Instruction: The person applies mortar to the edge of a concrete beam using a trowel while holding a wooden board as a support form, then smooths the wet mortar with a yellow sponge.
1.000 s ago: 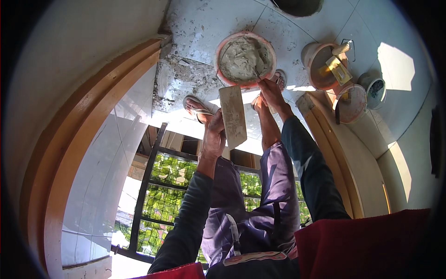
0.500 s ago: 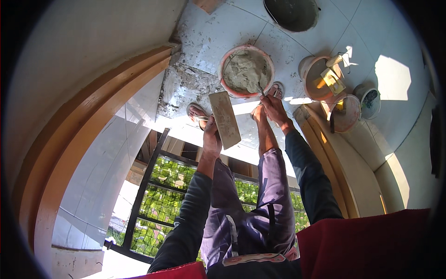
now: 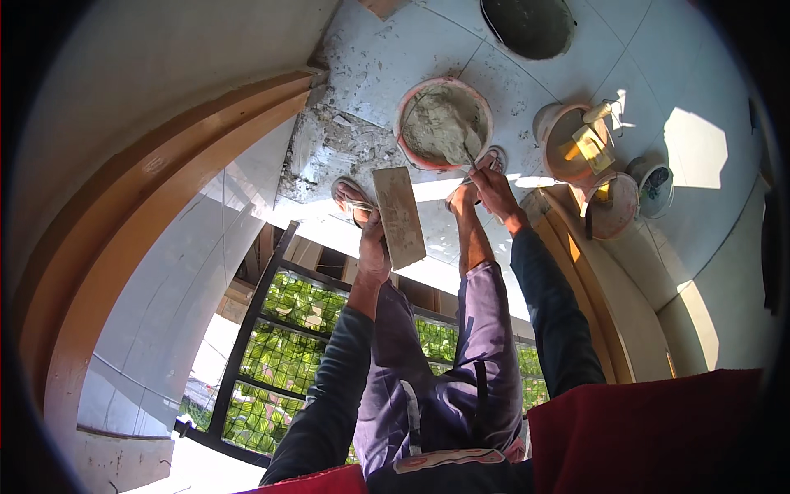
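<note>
My left hand (image 3: 374,251) is closed on the edge of a flat rectangular board (image 3: 401,218), its face smeared with mortar. The board is tilted and sits over the gap between my feet. In my right hand (image 3: 492,189) is a trowel (image 3: 471,156), mostly hidden by my fingers and by mortar. Its blade reaches into the near right side of a round reddish bucket (image 3: 401,115). Wet grey mortar (image 3: 432,119) fills much of that bucket, and a lump lies at the trowel end.
A dark-mouthed bucket (image 3: 531,29) stands farther back. To the right are a bucket with a yellow tool (image 3: 592,148), another bucket (image 3: 613,222) and a small pail (image 3: 654,185). Mortar crumbs (image 3: 333,140) litter the floor. An orange-brown door frame (image 3: 156,177) rises at left; a dark metal grille (image 3: 255,329) lies below.
My right hand has drawn slightly back and right, with the trowel and its mortar lump nearer the bucket's near rim. The board in my left hand is almost unmoved.
</note>
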`<state>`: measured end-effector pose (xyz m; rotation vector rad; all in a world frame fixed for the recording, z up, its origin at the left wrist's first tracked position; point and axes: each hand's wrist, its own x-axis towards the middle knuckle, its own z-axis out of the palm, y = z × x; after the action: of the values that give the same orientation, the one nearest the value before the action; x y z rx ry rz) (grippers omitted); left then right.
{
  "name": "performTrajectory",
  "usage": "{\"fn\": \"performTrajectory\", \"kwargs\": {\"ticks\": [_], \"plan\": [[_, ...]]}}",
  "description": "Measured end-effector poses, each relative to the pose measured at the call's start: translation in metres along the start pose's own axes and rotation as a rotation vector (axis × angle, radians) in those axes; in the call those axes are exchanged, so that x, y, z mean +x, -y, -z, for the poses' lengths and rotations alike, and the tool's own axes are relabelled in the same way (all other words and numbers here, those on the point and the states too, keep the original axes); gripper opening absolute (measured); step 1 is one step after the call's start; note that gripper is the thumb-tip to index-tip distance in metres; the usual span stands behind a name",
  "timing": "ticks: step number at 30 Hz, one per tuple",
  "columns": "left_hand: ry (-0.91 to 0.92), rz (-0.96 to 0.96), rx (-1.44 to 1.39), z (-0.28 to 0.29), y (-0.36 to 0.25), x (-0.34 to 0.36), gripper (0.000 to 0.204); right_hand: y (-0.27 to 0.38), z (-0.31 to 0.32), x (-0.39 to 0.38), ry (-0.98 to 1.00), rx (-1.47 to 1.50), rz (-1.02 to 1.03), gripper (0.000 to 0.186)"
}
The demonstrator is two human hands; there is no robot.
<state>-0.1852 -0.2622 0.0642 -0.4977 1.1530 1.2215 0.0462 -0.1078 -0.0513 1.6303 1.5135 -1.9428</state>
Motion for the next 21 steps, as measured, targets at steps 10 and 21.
{"fn": "performTrajectory", "kwargs": {"ticks": [10, 21], "plan": [[0.098, -0.056, -0.056, -0.007, 0.002, 0.028, 0.028, 0.054, 0.038, -0.100, -0.421, -0.625, 1.048, 0.035], [0.450, 0.018, -0.560, -0.132, -0.019, -0.057, 0.049, 0.297, 0.091, -0.331, 0.137, -0.477, 0.111, 0.037]]}}
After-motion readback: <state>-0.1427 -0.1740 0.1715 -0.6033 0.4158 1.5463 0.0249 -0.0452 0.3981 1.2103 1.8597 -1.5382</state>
